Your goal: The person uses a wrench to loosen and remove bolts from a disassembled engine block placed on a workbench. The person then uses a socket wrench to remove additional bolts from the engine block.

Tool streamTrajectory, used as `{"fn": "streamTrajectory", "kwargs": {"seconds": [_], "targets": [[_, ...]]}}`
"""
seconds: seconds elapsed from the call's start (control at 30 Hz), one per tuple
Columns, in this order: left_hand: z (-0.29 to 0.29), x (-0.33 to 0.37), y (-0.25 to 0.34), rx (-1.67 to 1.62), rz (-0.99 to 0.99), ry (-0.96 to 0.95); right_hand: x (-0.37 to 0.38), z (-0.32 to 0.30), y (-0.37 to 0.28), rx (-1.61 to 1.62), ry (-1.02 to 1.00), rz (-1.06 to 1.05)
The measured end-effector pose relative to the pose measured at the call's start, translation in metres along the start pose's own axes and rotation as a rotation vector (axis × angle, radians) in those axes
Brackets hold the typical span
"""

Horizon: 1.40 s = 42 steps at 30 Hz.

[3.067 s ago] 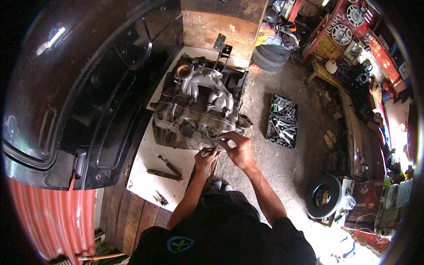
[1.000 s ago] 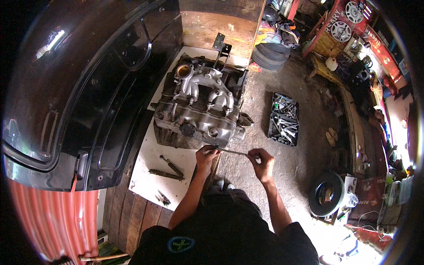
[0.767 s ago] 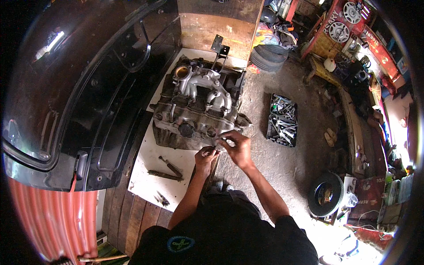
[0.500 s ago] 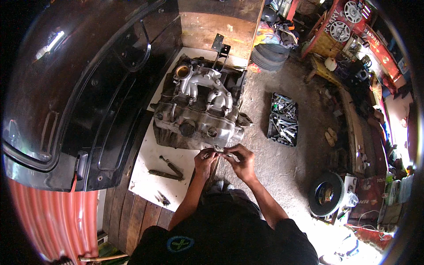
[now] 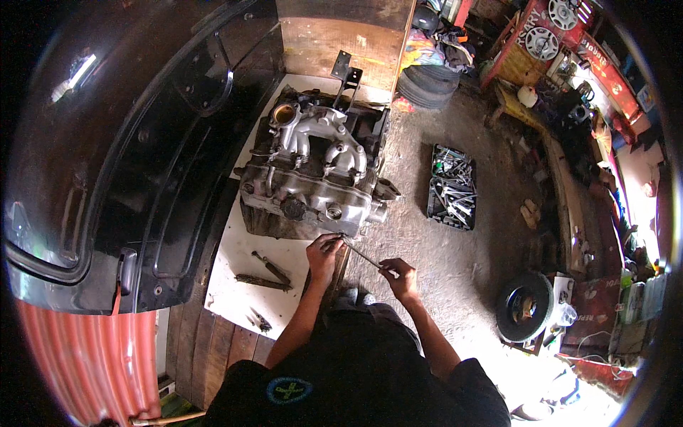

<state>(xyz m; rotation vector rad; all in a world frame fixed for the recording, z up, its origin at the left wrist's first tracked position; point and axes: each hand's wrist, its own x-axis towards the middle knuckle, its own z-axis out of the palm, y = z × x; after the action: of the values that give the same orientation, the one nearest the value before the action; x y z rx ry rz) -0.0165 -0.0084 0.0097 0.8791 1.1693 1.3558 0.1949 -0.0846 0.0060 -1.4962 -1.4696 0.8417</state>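
A slim, straight metal rod-like tool (image 5: 363, 256) slants between my two hands; its exact kind is too small to tell. My left hand (image 5: 322, 259) is closed, its fingers pinching the upper end of the tool by the engine's near edge. Around the lower end, farther right, the fingers of my right hand (image 5: 403, 280) are closed. Just beyond my hands sits a greasy car engine (image 5: 279, 222), with a silver intake manifold (image 5: 313, 129) on top. What my left fingertips cover at the tool's end is hidden.
A white board (image 5: 228, 288) under the engine bears dark, dirty metal parts (image 5: 267, 274). Left stands a large black vehicle panel (image 5: 163, 213). On the floor at right are a black tray of tools (image 5: 432, 199) and a tyre (image 5: 506, 313); stacked tyres (image 5: 427, 87) stand farther back.
My right hand has moved right and down, away from my left, and the rod now shows stretched between them. My left hand has shifted slightly left.
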Motion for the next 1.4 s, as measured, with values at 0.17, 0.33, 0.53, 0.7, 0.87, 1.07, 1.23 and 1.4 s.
{"fn": "streamTrajectory", "kwargs": {"seconds": [0.17, 0.33, 0.53, 0.7, 0.87, 1.07, 1.23, 1.4], "targets": [[0.002, 0.004, -0.007, 0.070, 0.084, 0.021, 0.000, 0.022, 0.008, -0.005, -0.029, 0.002], [0.001, 0.007, -0.017, 0.083, 0.173, 0.044, 0.004, 0.029, 0.015, 0.026, -0.034, 0.039], [0.007, 0.007, -0.014, 0.068, 0.076, 0.073, 0.013, 0.018, 0.013, 0.023, -0.014, 0.038], [0.007, 0.007, -0.026, -0.091, -0.024, 0.093, 0.021, -0.016, -0.019, -0.049, 0.106, -0.023], [0.010, 0.003, -0.027, -0.217, -0.127, 0.054, 0.068, -0.033, -0.102, -0.106, 0.157, -0.220], [0.008, -0.001, -0.024, -0.356, -0.256, 0.100, 0.117, 0.050, -0.168, 0.048, -0.124, -0.380], [-0.002, -0.005, -0.026, -0.599, -0.240, 0.042, 0.093, 0.053, -0.173, 0.062, -0.144, -0.400], [-0.003, -0.012, -0.017, -0.322, -0.141, 0.002, 0.061, 0.009, -0.140, 0.067, 0.062, -0.306]]}}
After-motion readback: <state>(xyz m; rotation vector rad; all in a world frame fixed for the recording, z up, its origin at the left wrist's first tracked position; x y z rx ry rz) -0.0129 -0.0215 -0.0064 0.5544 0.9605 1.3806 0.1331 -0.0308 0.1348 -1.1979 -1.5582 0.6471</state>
